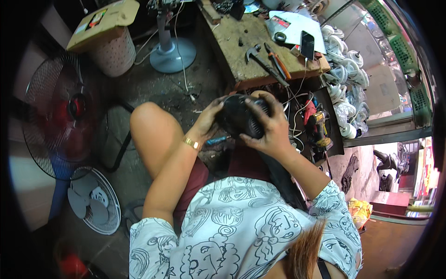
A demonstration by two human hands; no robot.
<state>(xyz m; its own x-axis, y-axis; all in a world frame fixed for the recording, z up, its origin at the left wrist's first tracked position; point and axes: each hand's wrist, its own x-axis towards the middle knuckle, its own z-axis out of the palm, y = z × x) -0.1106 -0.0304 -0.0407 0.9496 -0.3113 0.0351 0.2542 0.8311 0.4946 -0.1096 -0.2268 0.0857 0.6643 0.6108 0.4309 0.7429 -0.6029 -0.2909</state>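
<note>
A rounded black housing [235,115] with slotted vents on its right side is held up in front of my lap. My left hand [209,119] grips its left side, with a gold-coloured watch or bracelet on that wrist. Over its right side curl the fingers of my right hand [272,122], which look smudged with dark grime. What lies on the housing's underside is hidden. Just below it a blue-handled tool [217,140] shows in part.
A worn workbench [227,51] ahead carries a hammer [262,60], orange-handled pliers [278,61] and a phone [306,45]. A yellow-black power drill [319,128] lies right, near cables. Left stand a red-centred fan [69,109], a smaller grille with blades [95,200], and a bin [114,51].
</note>
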